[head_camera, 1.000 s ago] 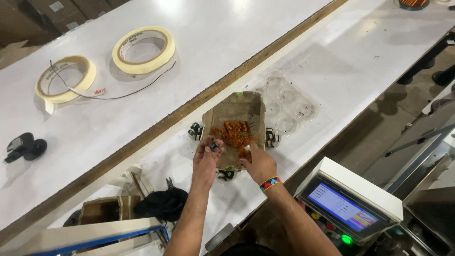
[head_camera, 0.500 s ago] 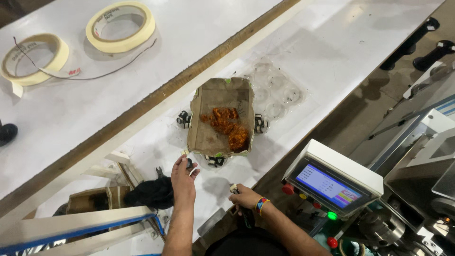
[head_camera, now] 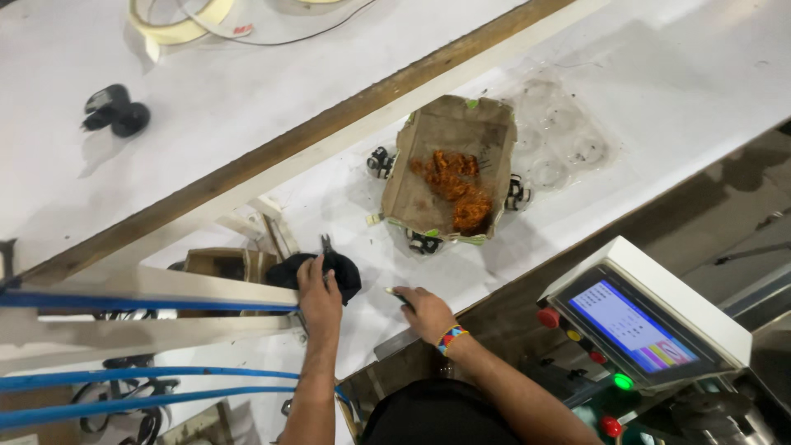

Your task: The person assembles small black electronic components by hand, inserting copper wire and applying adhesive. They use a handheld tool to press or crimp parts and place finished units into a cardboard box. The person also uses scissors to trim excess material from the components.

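Left hand: the left hand [head_camera: 318, 297] has come back off the tray and now lies on a black cloth-like bundle [head_camera: 336, 272] near the bench edge, fingers spread flat over it, not closed round it.
Right hand: the right hand [head_camera: 427, 311] has also drawn back to the near edge; fingers curled on a small slim object [head_camera: 398, 295], kind unclear.
Tray: the cardboard tray [head_camera: 428, 181] with orange-red pieces [head_camera: 453, 185] sits farther off, no longer touched.
Meaning: work has shifted from tray to near-edge items.
Surroundings: control panel with screen [head_camera: 630, 321] at right; tape roll [head_camera: 177, 25] far left.
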